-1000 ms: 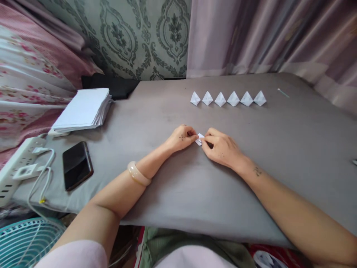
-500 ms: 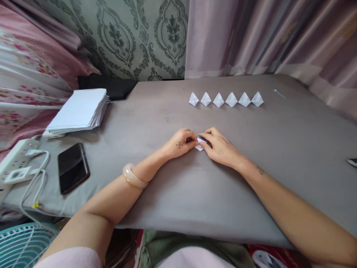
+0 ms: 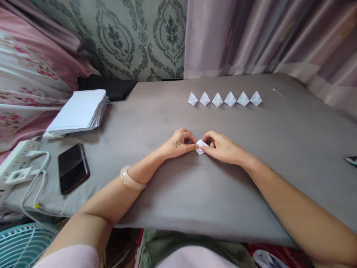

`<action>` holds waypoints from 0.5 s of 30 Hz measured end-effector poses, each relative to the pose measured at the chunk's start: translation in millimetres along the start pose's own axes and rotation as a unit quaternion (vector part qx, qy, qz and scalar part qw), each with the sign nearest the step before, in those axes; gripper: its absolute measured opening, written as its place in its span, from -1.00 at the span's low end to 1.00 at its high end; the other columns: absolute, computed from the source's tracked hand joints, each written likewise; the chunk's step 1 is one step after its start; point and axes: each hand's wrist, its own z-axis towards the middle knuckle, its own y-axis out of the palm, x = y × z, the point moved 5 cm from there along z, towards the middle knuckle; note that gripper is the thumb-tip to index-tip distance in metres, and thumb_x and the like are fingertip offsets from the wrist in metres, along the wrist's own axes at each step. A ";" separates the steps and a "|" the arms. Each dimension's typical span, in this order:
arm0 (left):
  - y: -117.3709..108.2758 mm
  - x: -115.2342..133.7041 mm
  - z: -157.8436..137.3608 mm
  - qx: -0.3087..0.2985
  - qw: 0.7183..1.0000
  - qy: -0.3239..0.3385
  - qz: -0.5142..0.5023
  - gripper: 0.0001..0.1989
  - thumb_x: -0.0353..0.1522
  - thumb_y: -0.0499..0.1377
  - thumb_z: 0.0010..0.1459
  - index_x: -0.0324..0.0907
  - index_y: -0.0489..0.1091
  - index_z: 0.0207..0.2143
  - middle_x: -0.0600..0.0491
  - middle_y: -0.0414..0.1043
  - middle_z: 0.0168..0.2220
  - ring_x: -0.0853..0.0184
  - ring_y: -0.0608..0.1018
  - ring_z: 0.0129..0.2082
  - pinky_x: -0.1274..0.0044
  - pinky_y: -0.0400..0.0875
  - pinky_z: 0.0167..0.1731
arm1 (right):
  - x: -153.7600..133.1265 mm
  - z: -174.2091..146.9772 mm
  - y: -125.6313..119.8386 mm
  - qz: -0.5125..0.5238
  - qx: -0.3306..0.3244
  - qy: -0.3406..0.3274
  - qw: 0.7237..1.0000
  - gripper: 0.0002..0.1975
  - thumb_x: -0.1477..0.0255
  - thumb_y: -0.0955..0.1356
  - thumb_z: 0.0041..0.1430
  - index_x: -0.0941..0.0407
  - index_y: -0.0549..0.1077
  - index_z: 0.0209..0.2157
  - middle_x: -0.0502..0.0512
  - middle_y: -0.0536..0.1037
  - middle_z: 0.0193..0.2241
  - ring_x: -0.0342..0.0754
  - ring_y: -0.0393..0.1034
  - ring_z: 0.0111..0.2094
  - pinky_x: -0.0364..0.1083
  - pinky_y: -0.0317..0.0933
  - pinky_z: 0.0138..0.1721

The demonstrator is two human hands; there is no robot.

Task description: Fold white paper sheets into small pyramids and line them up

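Pinched a small folded paper [image 3: 201,143] from left and right, mid-scene on the smooth grey cloth [image 3: 195,190].

Held left hand [image 3: 180,144] and right hand [image 3: 221,148] apart, nearly closed on either side of the paper's crisp white diamond, covering some of its face. Had six folded pieces [image 3: 230,99], sharp-pointed, lined up on the far side, right of the middle; an uneven paper stack [image 3: 76,111] at far left; a glossy dark phone [image 3: 73,169] at near left.

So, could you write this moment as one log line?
left hand: holding small folded paper | right hand: holding same paper | beyond: six folded pieces in a row | at left: paper stack, black phone
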 end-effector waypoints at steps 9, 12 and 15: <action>0.8 4.9 -6.8 -0.072 0.979 -0.036 -0.185 -0.62 -0.11 0.22 0.09 -0.26 0.48 -0.24 0.06 0.43 -0.41 0.44 0.39 -0.46 0.60 0.23 -0.47 | -3.3 0.7 -6.8 0.144 0.027 -0.081 0.986 -0.70 0.21 0.40 0.08 0.08 0.36 -0.21 -0.09 0.41 -0.52 -0.20 0.22 -0.55 -0.16 0.08 -0.50; -2.4 7.9 -4.6 -0.027 0.990 0.002 -0.137 -0.65 -0.13 0.22 0.10 -0.26 0.49 -0.28 0.06 0.42 -0.44 0.45 0.37 -0.48 0.60 0.22 -0.48 | -6.0 -0.5 -10.0 0.095 0.068 -0.089 0.989 -0.73 0.25 0.38 0.10 0.08 0.45 -0.18 -0.08 0.43 -0.52 -0.21 0.21 -0.56 -0.15 0.08 -0.48; -6.5 16.8 -1.1 0.051 0.994 0.099 -0.017 -0.75 -0.21 0.21 0.14 -0.24 0.49 -0.37 0.07 0.39 -0.46 0.45 0.35 -0.48 0.59 0.25 -0.45 | -8.8 -1.6 -11.9 0.033 0.112 -0.135 0.984 -0.85 0.32 0.35 0.16 0.07 0.51 -0.27 -0.04 0.49 -0.44 -0.22 0.21 -0.55 -0.15 0.10 -0.45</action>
